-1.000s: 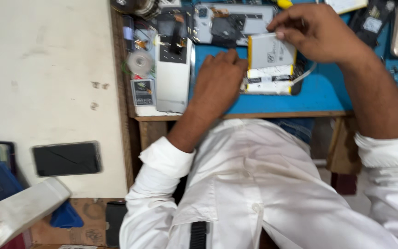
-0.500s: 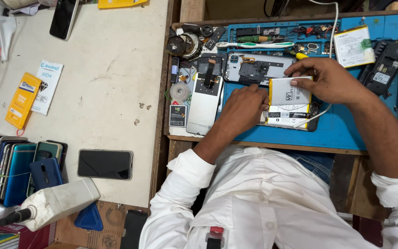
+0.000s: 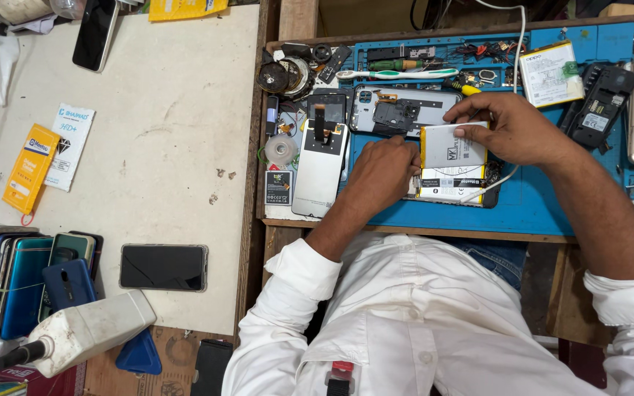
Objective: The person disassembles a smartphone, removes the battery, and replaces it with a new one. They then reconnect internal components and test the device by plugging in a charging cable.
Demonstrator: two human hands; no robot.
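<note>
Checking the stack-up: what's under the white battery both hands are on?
The white battery lies in an opened phone body on the blue mat, left hand and right hand on it. What lies directly beneath is covered.

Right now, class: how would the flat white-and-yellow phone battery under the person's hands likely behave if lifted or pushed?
The flat white-and-yellow phone battery looks like a thin slab, so probably stiff rather than floppy. Its flat faces suggest it would slide on the blue work mat, not roll. The right hand pinches its top edge and the left hand steadies its side; possibly slippery.
</note>
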